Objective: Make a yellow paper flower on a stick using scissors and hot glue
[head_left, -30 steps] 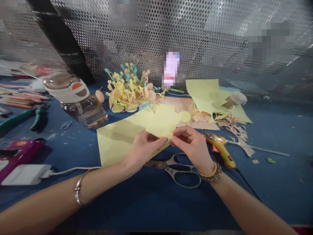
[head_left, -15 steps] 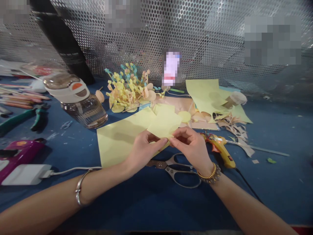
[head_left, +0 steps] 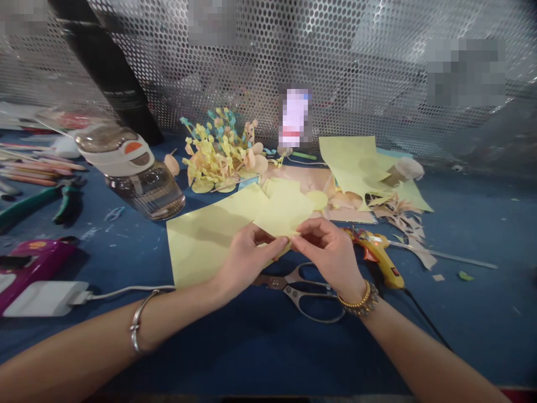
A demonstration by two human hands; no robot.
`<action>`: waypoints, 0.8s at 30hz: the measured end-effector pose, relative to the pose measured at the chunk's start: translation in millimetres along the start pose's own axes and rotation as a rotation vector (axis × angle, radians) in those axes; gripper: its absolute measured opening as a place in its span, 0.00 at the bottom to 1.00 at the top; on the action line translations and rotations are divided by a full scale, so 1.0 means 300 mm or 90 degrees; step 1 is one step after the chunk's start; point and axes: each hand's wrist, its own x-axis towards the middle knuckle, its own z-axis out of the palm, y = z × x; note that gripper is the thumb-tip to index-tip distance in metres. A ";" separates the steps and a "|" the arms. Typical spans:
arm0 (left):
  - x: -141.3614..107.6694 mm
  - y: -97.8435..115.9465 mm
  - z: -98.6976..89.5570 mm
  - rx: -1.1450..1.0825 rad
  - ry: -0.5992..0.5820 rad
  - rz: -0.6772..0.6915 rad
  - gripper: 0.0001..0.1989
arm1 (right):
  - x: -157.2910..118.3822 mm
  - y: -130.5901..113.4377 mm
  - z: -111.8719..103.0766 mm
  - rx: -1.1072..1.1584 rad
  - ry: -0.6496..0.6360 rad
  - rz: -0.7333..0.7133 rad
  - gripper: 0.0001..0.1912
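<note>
A small pale yellow paper piece [head_left: 283,210] is pinched along its near edge by both hands. My left hand [head_left: 251,252] grips it between thumb and fingers, and the thumb tip almost meets that of my right hand [head_left: 327,252], which pinches the same edge just to the right. Under and left of the hands lies a larger yellow sheet [head_left: 201,235]. Metal scissors [head_left: 293,288] rest on the blue table just below the hands, handles to the right. The curled fingers partly hide the near edge of the paper.
Paper flowers [head_left: 222,151] stand behind, beside a glass bottle [head_left: 146,187]. At the right are a yellow glue gun [head_left: 384,257], paper scraps [head_left: 403,218] and more yellow sheets [head_left: 352,159]. Green-handled pliers [head_left: 37,204] and a white charger [head_left: 44,298] lie left. A phone [head_left: 295,117] leans behind.
</note>
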 end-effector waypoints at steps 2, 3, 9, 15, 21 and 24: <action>-0.001 0.002 0.001 0.006 0.004 0.004 0.10 | -0.001 0.001 0.003 0.002 0.005 0.001 0.06; -0.001 0.002 0.001 0.006 0.007 0.013 0.09 | -0.001 0.001 0.004 0.003 0.008 0.001 0.06; 0.004 -0.004 0.002 -0.021 -0.005 0.068 0.05 | -0.006 0.000 0.011 0.017 0.009 0.012 0.06; 0.006 -0.024 0.003 -0.054 -0.028 0.094 0.08 | -0.005 -0.004 0.012 -0.002 0.013 0.009 0.06; 0.001 -0.020 0.003 -0.069 -0.037 0.081 0.09 | -0.009 -0.006 0.010 -0.003 0.004 -0.009 0.06; -0.002 -0.014 0.003 -0.064 -0.028 0.067 0.09 | -0.011 -0.004 0.010 -0.006 0.012 -0.009 0.07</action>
